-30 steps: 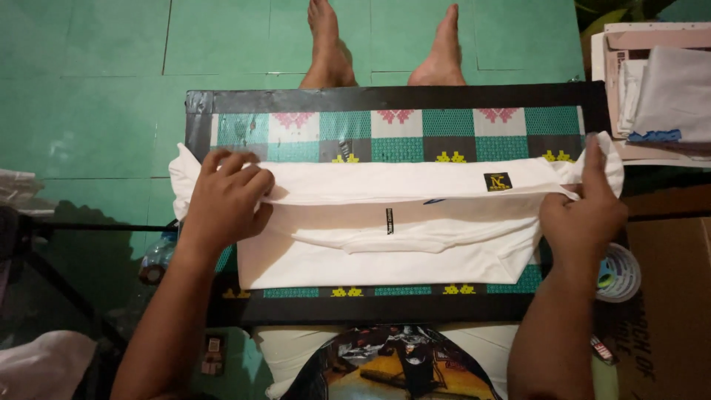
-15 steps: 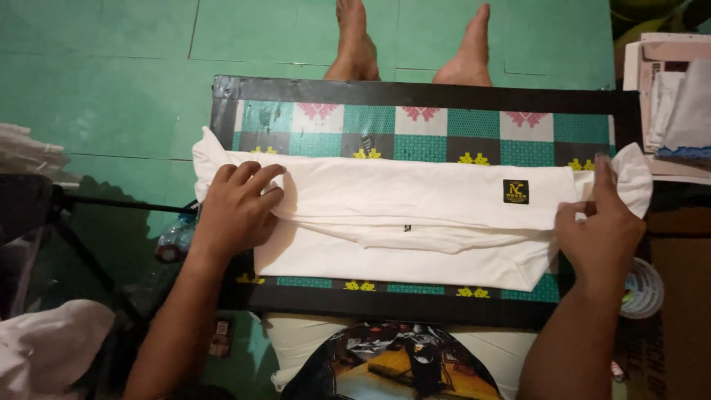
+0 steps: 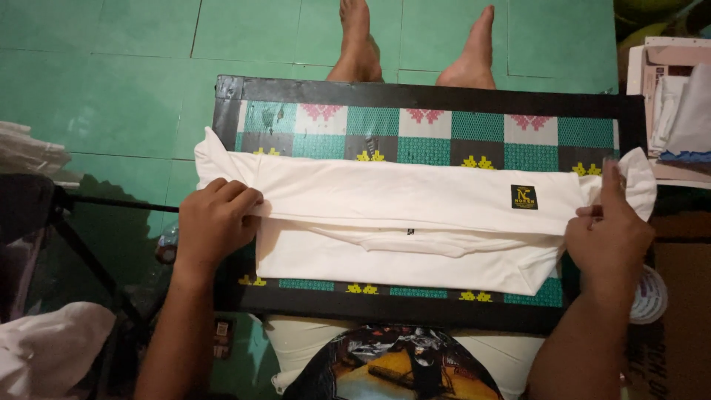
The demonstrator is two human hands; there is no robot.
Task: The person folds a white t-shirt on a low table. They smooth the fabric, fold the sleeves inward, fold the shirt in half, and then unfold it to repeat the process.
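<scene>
White T-shirt: folded into a long band, lying flat across a patterned board with a black border and teal, pink and yellow squares; small black label patch near its right end.
Left hand: at the shirt's left end, fingers curled over and closed on the folded edge, knuckles up.
Right hand: at the shirt's right end, fingers pinching the fold, index finger stretched along the sleeve ruffle.
Shirt spans between both hands, touching each.
Bare feet: beyond the board, on green tiled floor.
Stacked papers: far right, apart from the shirt.
</scene>
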